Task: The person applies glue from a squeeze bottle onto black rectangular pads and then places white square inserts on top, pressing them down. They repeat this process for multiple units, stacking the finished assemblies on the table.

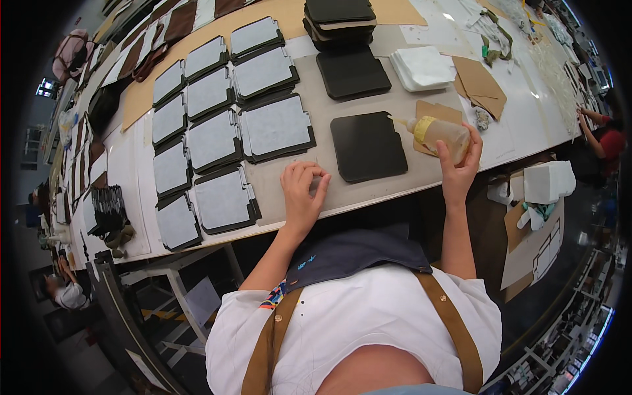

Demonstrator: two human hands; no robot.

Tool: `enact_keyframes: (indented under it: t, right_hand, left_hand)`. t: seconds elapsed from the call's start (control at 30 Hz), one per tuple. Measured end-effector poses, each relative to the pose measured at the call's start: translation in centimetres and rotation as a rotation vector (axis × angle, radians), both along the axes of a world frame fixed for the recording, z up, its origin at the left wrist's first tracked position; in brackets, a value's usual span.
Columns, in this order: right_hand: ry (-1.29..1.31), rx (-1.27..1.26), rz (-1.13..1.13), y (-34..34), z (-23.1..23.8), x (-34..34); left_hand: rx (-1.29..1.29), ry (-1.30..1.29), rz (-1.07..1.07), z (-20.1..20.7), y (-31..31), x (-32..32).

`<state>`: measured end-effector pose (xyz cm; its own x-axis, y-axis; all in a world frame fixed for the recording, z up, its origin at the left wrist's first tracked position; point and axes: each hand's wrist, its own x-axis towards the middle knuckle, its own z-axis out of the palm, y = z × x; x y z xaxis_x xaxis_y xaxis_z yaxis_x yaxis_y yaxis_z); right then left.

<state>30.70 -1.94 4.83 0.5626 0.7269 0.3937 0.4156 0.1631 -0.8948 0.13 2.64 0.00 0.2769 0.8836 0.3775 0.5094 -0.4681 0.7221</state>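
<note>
My right hand (459, 161) is wrapped round a translucent squeeze bottle (447, 137) with yellow around its neck. The bottle lies tilted, its thin nozzle pointing left over the upper right corner of a black flat panel (368, 147). That panel, notched on its right side, lies on the grey work surface in front of me. Left of it, my left hand (305, 191) rests near the table edge with fingers loosely bent and the thumb apart, holding nothing visible. A brown card piece (429, 112) lies partly under the bottle.
Rows of black panels topped with pale grey sheets (214, 141) cover the left. Another black panel (353, 72) and a tall dark stack (339, 23) stand farther back. White pads (422, 68) and brown card (479, 87) lie at right. Other people sit at both sides.
</note>
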Motion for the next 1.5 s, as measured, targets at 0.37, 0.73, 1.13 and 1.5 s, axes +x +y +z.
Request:
enact_keyframes:
  t: [0.37, 0.73, 1.13, 1.5]
  right_hand:
    - [-0.133, 0.023, 0.051, 0.2, 1.0, -2.2]
    - [-0.211, 0.034, 0.152, 1.0, 0.9, -4.8]
    - [-0.244, 0.083, 0.337, 2.9, 0.7, -7.6]
    - [0.144, -0.073, 0.629, 7.2, 3.5, -2.8]
  left_hand:
    - [0.006, -0.007, -0.002, 0.0, 0.0, 0.0]
    - [0.021, -0.027, 0.001, 0.0, 0.0, 0.0]
    - [0.026, -0.025, 0.001, -0.1, -0.1, -0.1]
    - [0.032, -0.042, 0.015, -0.2, -0.1, -0.1]
